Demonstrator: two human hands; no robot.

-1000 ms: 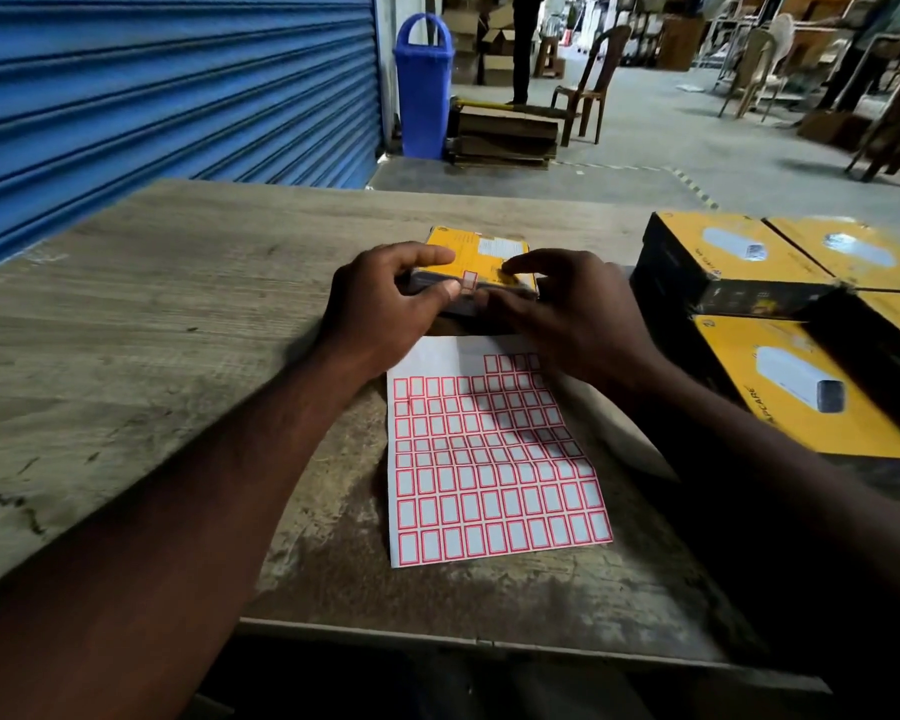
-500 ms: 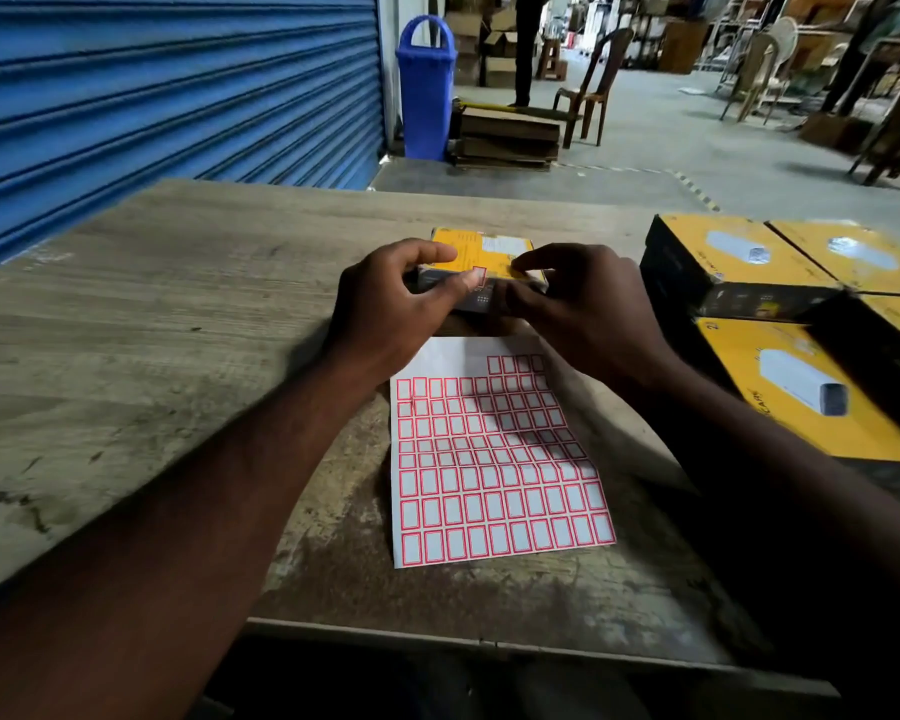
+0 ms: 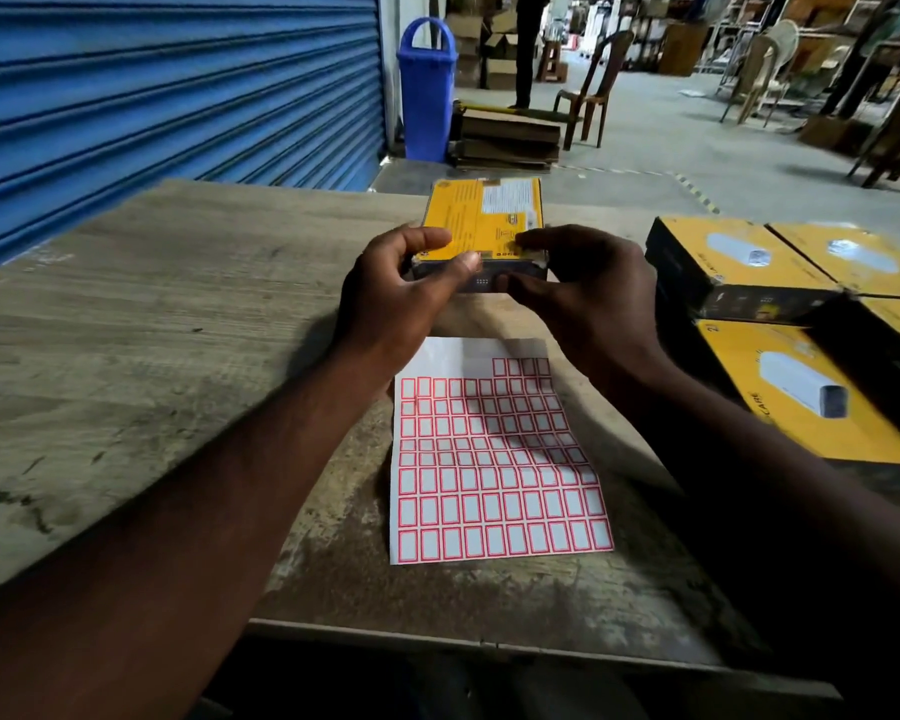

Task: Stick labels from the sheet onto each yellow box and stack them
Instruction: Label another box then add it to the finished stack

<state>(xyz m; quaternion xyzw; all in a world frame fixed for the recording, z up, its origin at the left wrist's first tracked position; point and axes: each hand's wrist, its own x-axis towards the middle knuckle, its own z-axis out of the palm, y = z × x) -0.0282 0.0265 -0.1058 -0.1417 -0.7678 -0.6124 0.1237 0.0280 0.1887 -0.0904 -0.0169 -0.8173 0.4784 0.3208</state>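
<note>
Two hands hold one yellow box (image 3: 481, 215) by its near end, over the far part of the wooden table (image 3: 126, 330) and just beyond the top edge of the label sheet (image 3: 489, 459). The left hand (image 3: 396, 298) pinches the box's near left corner, with its thumb along the dark side wall and its curled fingers on the yellow printed top. The right hand (image 3: 588, 293) pinches the near right corner in the same way, forefinger on the top edge and thumb under it against the dark wall. The two thumbs nearly meet at the middle of that wall. Whether the box rests on the table or is lifted off it cannot be told.

The sheet lies flat between the forearms, printed with rows of red-bordered labels; its top strip is plain white but for a few labels at the upper right. More yellow boxes (image 3: 733, 257) sit close together at the table's right side, near the right forearm. Behind the table stand a blue roller shutter (image 3: 178, 96), a blue bin (image 3: 427, 90) and a wooden chair (image 3: 588, 96).
</note>
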